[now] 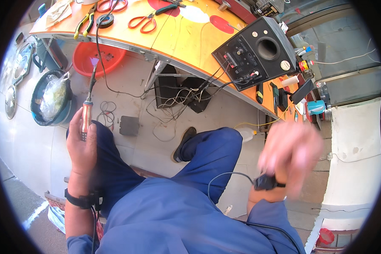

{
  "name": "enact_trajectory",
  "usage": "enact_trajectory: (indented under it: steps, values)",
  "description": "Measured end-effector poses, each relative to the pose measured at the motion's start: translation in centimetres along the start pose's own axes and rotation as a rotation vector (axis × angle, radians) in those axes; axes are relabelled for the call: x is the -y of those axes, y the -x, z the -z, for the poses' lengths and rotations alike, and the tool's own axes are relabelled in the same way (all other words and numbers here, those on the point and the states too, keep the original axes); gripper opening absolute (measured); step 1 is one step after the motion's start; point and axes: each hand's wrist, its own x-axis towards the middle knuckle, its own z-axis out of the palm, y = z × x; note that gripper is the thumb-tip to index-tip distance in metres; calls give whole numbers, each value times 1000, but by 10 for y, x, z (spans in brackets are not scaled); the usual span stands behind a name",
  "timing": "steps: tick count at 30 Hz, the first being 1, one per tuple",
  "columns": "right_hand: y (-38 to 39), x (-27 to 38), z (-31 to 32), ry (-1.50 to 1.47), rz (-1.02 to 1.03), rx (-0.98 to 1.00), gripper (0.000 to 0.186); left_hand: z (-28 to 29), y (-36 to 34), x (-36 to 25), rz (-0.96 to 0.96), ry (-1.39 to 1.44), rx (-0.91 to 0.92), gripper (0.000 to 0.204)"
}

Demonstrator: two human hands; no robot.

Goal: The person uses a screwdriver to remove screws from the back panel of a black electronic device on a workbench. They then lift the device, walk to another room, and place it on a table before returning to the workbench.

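My left hand is closed round the striped red-and-cream handle of a slim tool, held upright. Its narrow dark shaft points away from me and ends in a pale purple tip, in front of a red basin; the tool's exact kind is unclear. On the right my right hand is raised near the bench's edge and smeared by motion. Its fingers look bent, but I cannot make out whether they hold anything. A black device is strapped to each wrist.
The orange bench carries a black speaker box, red-handled scissors, pliers and black tape. Beneath it lie tangled cables and dark boxes. A lined bucket stands at the left; a dark square piece lies on the floor.
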Motion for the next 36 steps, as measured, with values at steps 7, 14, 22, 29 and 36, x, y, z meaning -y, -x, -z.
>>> enact_trajectory:
  steps: [7, 14, 22, 29, 36]
  values:
    - [-29, -1, -83, -551, 298, 177, 14, -2, -2, 5, -146, -89, -38, 50]
    - [-31, -9, -96, -621, 443, 216, 11, 0, 0, -2, -4, 21, 22, 47]
    - [-25, -12, -99, -666, 464, 324, 12, 1, -1, -6, -59, -6, 31, 48]
    - [-18, -10, -106, -710, 447, 247, 14, 0, -1, -6, -115, -26, 23, 46]
    - [-21, -10, -107, -751, 488, 211, 17, 1, -1, -9, -31, 1, 42, 47]
